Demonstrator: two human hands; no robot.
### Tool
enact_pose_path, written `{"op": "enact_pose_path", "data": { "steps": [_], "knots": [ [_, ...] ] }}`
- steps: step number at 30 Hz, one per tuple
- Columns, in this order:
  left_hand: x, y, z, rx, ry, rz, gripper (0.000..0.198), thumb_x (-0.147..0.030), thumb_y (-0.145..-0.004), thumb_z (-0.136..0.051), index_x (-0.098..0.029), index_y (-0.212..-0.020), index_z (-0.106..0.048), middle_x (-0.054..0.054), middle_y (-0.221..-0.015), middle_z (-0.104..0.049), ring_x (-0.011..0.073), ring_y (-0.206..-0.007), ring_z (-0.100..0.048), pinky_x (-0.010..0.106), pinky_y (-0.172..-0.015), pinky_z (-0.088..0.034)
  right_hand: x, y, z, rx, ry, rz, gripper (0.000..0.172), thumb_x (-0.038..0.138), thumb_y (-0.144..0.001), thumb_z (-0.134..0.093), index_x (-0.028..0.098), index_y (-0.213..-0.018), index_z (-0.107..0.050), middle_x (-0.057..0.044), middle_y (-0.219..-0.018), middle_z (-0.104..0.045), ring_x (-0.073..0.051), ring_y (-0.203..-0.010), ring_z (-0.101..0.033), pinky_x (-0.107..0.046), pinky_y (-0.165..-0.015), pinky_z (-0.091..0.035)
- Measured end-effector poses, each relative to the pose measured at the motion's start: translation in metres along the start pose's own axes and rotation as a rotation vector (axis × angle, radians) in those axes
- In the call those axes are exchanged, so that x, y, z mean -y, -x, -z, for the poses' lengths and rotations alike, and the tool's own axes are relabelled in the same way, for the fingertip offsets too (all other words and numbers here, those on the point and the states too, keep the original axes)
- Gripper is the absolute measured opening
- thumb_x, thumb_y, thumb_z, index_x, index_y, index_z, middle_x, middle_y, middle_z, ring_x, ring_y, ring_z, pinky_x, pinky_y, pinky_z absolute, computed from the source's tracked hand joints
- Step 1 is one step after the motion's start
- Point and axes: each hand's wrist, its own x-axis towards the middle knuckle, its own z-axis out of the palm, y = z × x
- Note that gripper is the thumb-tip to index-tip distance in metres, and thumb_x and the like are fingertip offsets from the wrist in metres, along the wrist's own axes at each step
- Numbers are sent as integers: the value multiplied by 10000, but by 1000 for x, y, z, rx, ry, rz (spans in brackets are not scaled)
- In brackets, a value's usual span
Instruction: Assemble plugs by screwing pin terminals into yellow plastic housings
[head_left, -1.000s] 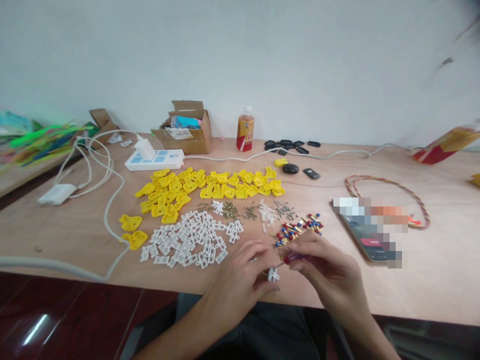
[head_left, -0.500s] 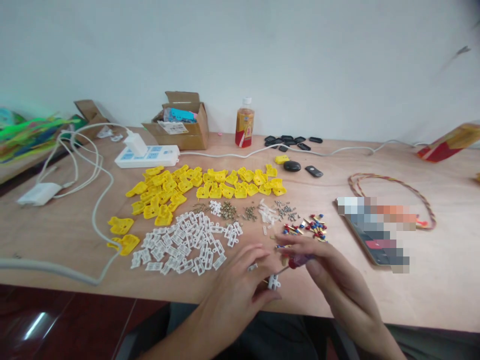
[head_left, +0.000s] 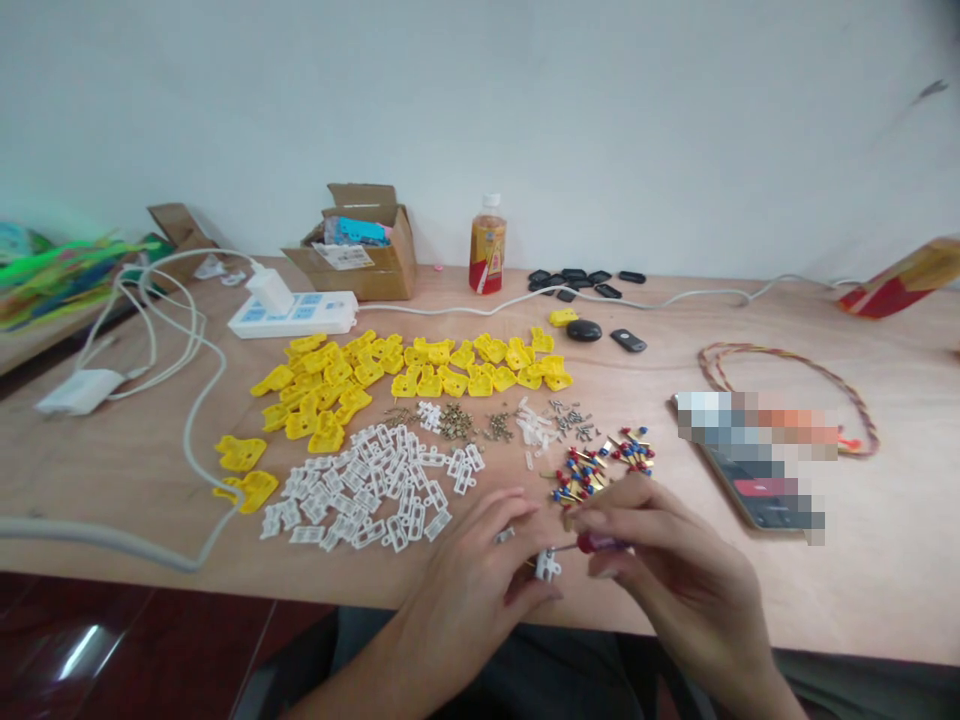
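My left hand [head_left: 487,560] is closed around a small white plastic part [head_left: 548,566] near the table's front edge; its fingers hide much of the part. A screwdriver [head_left: 596,542] with a dark red handle is in my right hand [head_left: 667,570], lying nearly level, its thin shaft pointing left to the white part. Whether the tip sits in a screw is too small to tell. Left of my hands spreads a pile of similar white plastic parts [head_left: 367,490]. Just beyond my right hand lie red and blue pieces with brass-coloured ends [head_left: 581,470].
Yellow plastic shells [head_left: 330,385] lie behind the white pile, with small screws [head_left: 456,422] and clear pieces [head_left: 534,425] beside them. A phone [head_left: 742,470] and twisted wires [head_left: 795,362] are on the right. Farther back are a power strip [head_left: 300,315], cardboard box [head_left: 375,280] and drink bottle [head_left: 488,245].
My right hand has turned and its fingers have curled in around the screwdriver handle, which now lies more level. My left hand has stayed in place with the white part.
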Motion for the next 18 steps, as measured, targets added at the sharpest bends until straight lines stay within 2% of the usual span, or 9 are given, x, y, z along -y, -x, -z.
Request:
{"op": "enact_pose_path", "data": {
  "steps": [1,3,6,9,11,12,15,17,18],
  "knots": [
    [0,0,0,0,-1,-2,472,-202,-893,-856,-276,-1314,-654,52,-1406,-657,265,-1379,-570,446,-1172,-504,0,1,0,12,-3,-28,317,200,-1017,-679,360,-1284,-737,-40,-991,-784,-196,-846,-762,-296,-732,-651],
    [0,0,0,2,3,-8,463,-195,-879,-867,-271,-1288,-663,53,-1396,-662,267,-1371,-576,443,-1167,-509,-1,3,-1,35,7,-86,347,206,-1081,-557,357,-1370,-676,-57,-1141,-799,-199,-973,-776,-308,-832,-656],
    [0,0,-1,-16,-6,-11,429,-220,-893,-857,-261,-1277,-671,57,-1373,-672,266,-1369,-578,447,-1177,-501,-3,4,-2,48,35,-65,247,334,-1075,-591,316,-1292,-708,-95,-1288,-742,-258,-1226,-698,-403,-1012,-611],
    [0,0,-1,-24,-24,-18,418,-233,-909,-843,-264,-1291,-677,59,-1377,-673,272,-1376,-577,461,-1181,-500,-6,5,-3,-44,45,27,192,293,-958,-783,312,-1146,-751,-54,-1092,-733,-223,-1052,-719,-338,-900,-629],
    [0,-1,-1,-21,-24,-27,412,-224,-906,-844,-260,-1282,-680,63,-1375,-677,274,-1361,-589,461,-1166,-515,-8,6,-1,-45,53,35,289,171,-977,-742,341,-1211,-737,-14,-1019,-745,-163,-913,-730,-257,-803,-629],
    [0,-1,0,-19,-21,-31,418,-219,-900,-849,-258,-1281,-680,66,-1374,-678,274,-1356,-592,458,-1161,-520,-8,7,0,-11,57,17,355,141,-1011,-680,355,-1292,-709,-13,-1052,-766,-152,-917,-742,-243,-809,-632],
    [0,-1,0,-15,-14,-26,429,-221,-890,-859,-252,-1277,-678,71,-1375,-678,274,-1370,-583,453,-1170,-515,-5,8,4,92,77,-49,418,152,-1079,-541,358,-1432,-629,-49,-1265,-769,-183,-1143,-745,-301,-971,-630],
    [1,0,0,-17,-21,-18,414,-228,-892,-857,-248,-1268,-684,73,-1376,-676,279,-1381,-575,466,-1181,-505,0,5,3,106,85,-55,364,220,-1062,-602,337,-1402,-656,-82,-1351,-724,-236,-1286,-684,-373,-1055,-605],
    [1,0,0,-19,-27,-17,408,-231,-896,-854,-249,-1268,-686,73,-1378,-675,282,-1384,-573,474,-1184,-502,1,4,2,77,78,-36,325,256,-1031,-670,332,-1346,-694,-84,-1318,-718,-247,-1273,-682,-381,-1049,-608]
  ]
}}
